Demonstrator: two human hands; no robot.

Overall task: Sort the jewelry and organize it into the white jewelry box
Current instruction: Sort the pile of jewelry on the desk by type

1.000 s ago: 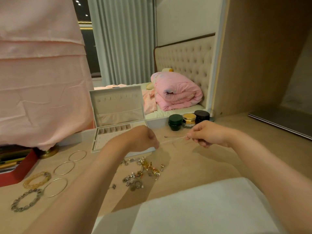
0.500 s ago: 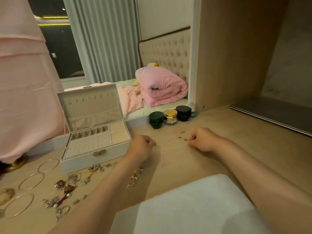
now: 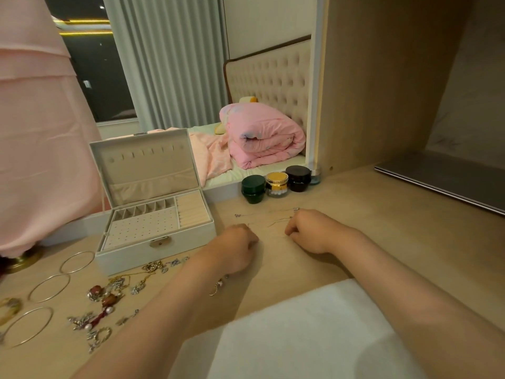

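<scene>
Both hands have come down from mid-air to the tabletop since a second ago, and the view has swung right, so I now see the box left of centre.

Item 1: left hand [image 3: 237, 248], knuckles up, fingers curled under against the wooden table [image 3: 369, 214]. I cannot tell whether the fingertips pinch anything; they are hidden beneath the hand.

Item 2: right hand [image 3: 311, 231], also curled into a loose fist on the table. A thin chain [image 3: 276, 221] runs on the surface from its fingertips toward the left hand, with small links lying just beyond; whether it is actually gripped I cannot tell.

Item 3: white jewelry box [image 3: 153, 212], lid upright, standing left of the left hand. Small compartments at the back, a perforated panel in front, ring rolls on the right. I see no pieces in it.

Item 4: loose jewelry pile [image 3: 114, 294] on the table in front of the box and under the left forearm, including red stone pieces and silver bits.

Item 5: thin bangles [image 3: 49, 287], laid apart in a row at far left.

Item 6: three cosmetic jars, dark green [image 3: 253, 188], gold [image 3: 277, 183] and black [image 3: 298, 177], side by side beyond the hands.

Item 7: white cloth [image 3: 300, 332] at the near edge, between my forearms.
</scene>
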